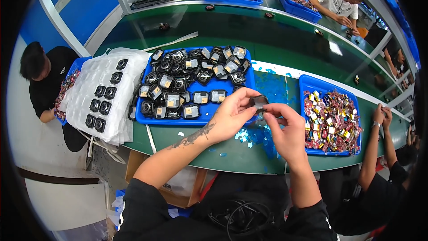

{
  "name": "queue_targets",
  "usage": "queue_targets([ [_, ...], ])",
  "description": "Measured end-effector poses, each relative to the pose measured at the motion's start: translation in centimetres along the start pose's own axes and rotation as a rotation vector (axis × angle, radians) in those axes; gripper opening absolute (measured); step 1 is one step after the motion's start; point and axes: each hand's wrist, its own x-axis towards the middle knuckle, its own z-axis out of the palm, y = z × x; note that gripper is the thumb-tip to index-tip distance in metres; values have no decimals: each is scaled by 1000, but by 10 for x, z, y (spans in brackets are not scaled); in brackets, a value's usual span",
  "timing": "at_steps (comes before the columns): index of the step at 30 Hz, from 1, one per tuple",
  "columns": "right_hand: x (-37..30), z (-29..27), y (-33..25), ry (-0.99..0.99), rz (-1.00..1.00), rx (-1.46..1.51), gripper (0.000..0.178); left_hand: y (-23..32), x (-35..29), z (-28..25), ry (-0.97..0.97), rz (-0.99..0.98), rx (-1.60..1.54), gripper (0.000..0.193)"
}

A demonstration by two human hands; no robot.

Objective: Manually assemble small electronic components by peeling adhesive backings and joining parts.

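Note:
My left hand [234,112] pinches a small black watch case [258,101] between thumb and fingers, above the table's near side. The fingers of my right hand [287,130] are closed at the case's lower right edge; whether they also grip a tiny part there is hidden. Just beyond my left hand lies a blue tray [253,78] with many similar black watch cases [179,85], some showing grey-and-tan inner faces. Small blue film scraps [267,145] are scattered on the green table [209,156] under and around my hands.
At the right, another blue tray [305,81] holds small red, yellow and white parts [332,122]. White plastic trays [84,93], stacked at the left, carry several watch cases. A green conveyor belt [267,31] runs behind. Co-workers sit left, right and across.

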Motion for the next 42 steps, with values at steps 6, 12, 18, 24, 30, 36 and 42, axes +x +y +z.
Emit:
queue_targets([
  [6,9,2,-2,23,-63,-114,10,7,-2,7,-21,-41,-89,41],
  [12,9,2,-1,24,-16,-69,7,6,-3,7,-45,-32,-110,42],
  [18,11,2,-3,30,10,-25,4,8,-3,6,-60,-56,-68,42],
  [24,14,-6,-3,-25,43,-58,5,10,-5,8,-81,-14,29,42],
  [30,14,-9,-9,-6,68,-102,14,12,-6,8,-95,-33,102,41],
  [36,14,-13,-8,54,36,-126,36,14,-9,8,-136,2,96,38],
  [42,9,-5,11,49,138,168,28,11,-6,8,-86,30,-30,40],
])
